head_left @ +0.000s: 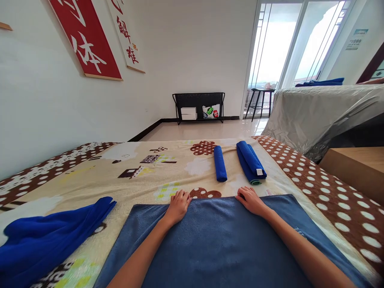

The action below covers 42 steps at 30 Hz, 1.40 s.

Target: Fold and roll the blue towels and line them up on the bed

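A grey-blue towel [216,244] lies spread over the patterned blanket [138,188], close in front of me. My left hand [179,205] rests on its far edge, left of the middle, with the fingers curled together at the hem. At the same edge, further right, my right hand [251,200] has its fingers bent over the hem. Beyond the hands lie a thin rolled blue towel [220,164] and a thicker folded blue towel [250,160] with a white tag. A crumpled bright blue cloth [54,236] is at the left.
Past the bed stands a black rack [198,100] against the wall, with a stool [261,96] by the glass doors. A plastic-covered piece of furniture [327,108] bearing blue cloths and a wooden surface [357,164] are at the right.
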### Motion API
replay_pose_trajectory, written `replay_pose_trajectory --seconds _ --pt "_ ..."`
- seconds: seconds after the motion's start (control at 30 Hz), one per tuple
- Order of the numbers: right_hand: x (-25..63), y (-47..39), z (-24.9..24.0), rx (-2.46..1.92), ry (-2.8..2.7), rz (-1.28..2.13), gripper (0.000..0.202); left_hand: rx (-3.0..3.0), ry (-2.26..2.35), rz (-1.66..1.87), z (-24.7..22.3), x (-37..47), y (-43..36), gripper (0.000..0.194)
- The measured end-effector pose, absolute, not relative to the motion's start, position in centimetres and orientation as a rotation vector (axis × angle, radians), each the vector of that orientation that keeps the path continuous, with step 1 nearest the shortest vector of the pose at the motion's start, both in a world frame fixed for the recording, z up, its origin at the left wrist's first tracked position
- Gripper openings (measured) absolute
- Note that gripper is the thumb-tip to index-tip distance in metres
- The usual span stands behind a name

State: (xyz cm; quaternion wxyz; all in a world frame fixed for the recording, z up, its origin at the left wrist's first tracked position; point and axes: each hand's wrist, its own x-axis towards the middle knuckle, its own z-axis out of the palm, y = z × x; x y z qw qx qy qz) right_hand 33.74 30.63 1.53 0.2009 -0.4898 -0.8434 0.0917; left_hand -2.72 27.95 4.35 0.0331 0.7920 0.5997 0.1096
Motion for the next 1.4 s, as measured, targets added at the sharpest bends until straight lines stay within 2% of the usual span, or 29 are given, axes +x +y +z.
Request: replay_pose_trajectory --seconds 0.27,0.37,0.57,0.67,0.8,1.07,1.4 --pt "33.7 30.7 1.2 -1.368 -2.322 0.137 0.023 2.560 1.952 0.389 4.4 -1.8 27.1 0.026" --pt "33.6 31.0 1.1 -1.380 -2.308 0.100 0.022 2.600 1.934 0.435 5.2 0.5 26.4 0.033" --pt "33.4 31.1 0.9 -1.392 -2.311 0.050 0.021 2.798 1.353 0.349 5.3 6.0 24.3 0.047" --pt "33.2 31.0 1.0 -1.398 -2.315 0.033 0.022 2.787 1.237 0.284 4.8 7.0 23.8 0.058" --pt "34.7 30.5 1.5 -1.394 -2.335 0.032 0.026 2.739 1.218 0.216 4.7 4.8 24.0 0.059" --pt "44.0 29.6 0.8 -1.518 -2.313 0.021 0.035 2.587 1.446 0.108 5.0 -5.3 23.7 0.058" --pt "44.7 30.6 -0.4 -1.570 -2.292 -0.025 0.040 2.573 1.470 0.094 4.7 -5.5 23.7 0.057"
